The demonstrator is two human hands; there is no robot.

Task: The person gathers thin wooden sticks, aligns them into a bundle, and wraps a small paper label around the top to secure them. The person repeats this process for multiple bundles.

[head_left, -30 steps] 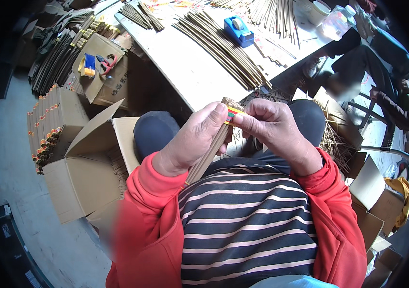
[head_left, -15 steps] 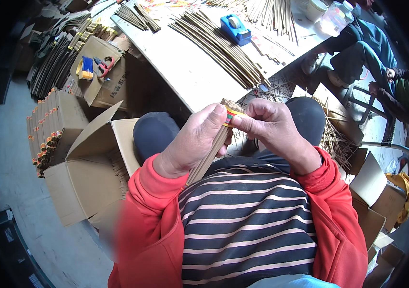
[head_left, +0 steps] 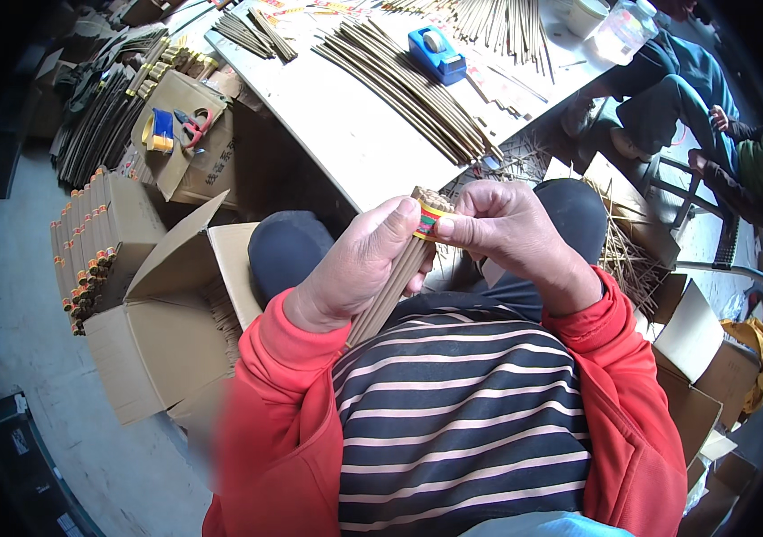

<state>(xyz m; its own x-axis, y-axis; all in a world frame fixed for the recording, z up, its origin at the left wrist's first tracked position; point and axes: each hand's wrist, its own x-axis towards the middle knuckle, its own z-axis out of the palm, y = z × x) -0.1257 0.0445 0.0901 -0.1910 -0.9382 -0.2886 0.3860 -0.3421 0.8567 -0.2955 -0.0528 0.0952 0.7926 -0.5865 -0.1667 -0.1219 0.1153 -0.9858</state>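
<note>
A bundle of thin brown incense sticks (head_left: pixel 388 300) slants across my lap, its top end tilted away from me. Wrapped around it near that end is a red, yellow and green paper band (head_left: pixel 427 220). My left hand (head_left: pixel 345 264) is closed around the bundle, thumb along its upper side. On the band's right edge presses the thumb of my right hand (head_left: pixel 520 234); that hand's other fingers are curled and partly hidden. Just beyond my hands, a row of loose incense sticks (head_left: pixel 404 85) lies on the white table (head_left: pixel 319 116), with a blue tape dispenser (head_left: pixel 438 55) beside it.
At my left stand an open cardboard box (head_left: pixel 166 349) and a stack of banded bundles (head_left: pixel 84 237). Red-handled scissors (head_left: pixel 193 127) and a tape roll (head_left: pixel 160 131) rest on another box. Scattered sticks (head_left: pixel 623 255) lie at my right; another person (head_left: pixel 681 112) sits beyond.
My right thumb has shifted slightly on the band, and more of the band's pattern shows. My left hand keeps its hold. The other person's hand at the right has moved up.
</note>
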